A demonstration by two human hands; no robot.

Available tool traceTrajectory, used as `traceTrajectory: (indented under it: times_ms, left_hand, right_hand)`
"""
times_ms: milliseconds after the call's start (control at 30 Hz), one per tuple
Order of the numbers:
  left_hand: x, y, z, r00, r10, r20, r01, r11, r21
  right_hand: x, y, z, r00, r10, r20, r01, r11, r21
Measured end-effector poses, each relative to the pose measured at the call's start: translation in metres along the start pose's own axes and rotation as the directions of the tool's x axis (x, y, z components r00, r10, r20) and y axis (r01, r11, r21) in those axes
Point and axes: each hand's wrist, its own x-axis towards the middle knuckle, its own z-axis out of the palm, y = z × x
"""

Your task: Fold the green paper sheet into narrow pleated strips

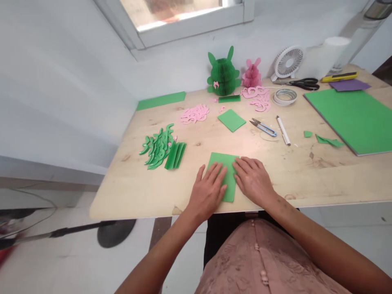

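**No readable text anywhere in view**

The yellow utility knife (pixel 339 77) at the far edge of the tabletop (pixel 306 183) has dark marks along its body, too small and blurred to make out. The white desk fan (pixel 288 62), roll of tape (pixel 285 96), blue-handled thread snips (pixel 263 128) and green card sheet (pixel 222 158) show no legible lettering.

Paper sheet (pixel 223 192) under the left hand (pixel 207 192) and right hand (pixel 253 181), near the front edge of the table (pixel 306 183), cut shapes (pixel 158 148) to its left, smaller sheet (pixel 231 120) behind it, snips (pixel 263 127) right of that, large board (pixel 346 118) at far right, paper rabbits (pixel 223 75) at the back beside the wall (pixel 177 69), fan (pixel 288 61) right of them.
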Motion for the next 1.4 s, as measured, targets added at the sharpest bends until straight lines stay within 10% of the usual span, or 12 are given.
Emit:
traceTrajectory:
  times_ms: [433, 633, 800, 1033, 1400]
  left_hand:
    - [0.014, -0.011, 0.025, 0.998, 0.051, 0.040, -0.054, 0.996, 0.077]
    - [0.015, -0.012, 0.024, 0.998, 0.058, 0.037, -0.061, 0.995, 0.079]
    - [0.016, -0.012, 0.025, 0.998, 0.042, 0.057, -0.045, 0.997, 0.060]
    - [0.016, -0.012, 0.027, 0.997, 0.038, 0.060, -0.041, 0.998, 0.045]
    - [0.017, -0.011, 0.027, 0.997, 0.023, 0.070, -0.024, 1.000, 0.010]
  right_hand:
    - [0.001, 0.000, 0.001, 0.999, 0.002, -0.040, 0.000, 0.999, 0.043]
    - [-0.007, 0.001, -0.015, 0.985, 0.095, -0.146, -0.040, 0.940, 0.339]
    - [-0.026, -0.008, -0.050, 0.955, 0.272, 0.121, -0.245, 0.489, 0.837]
    - [-0.039, -0.017, -0.053, 0.915, 0.141, 0.379, -0.362, -0.131, 0.923]
    - [-0.034, -0.020, -0.048, 0.891, 0.057, 0.450, -0.433, -0.184, 0.882]
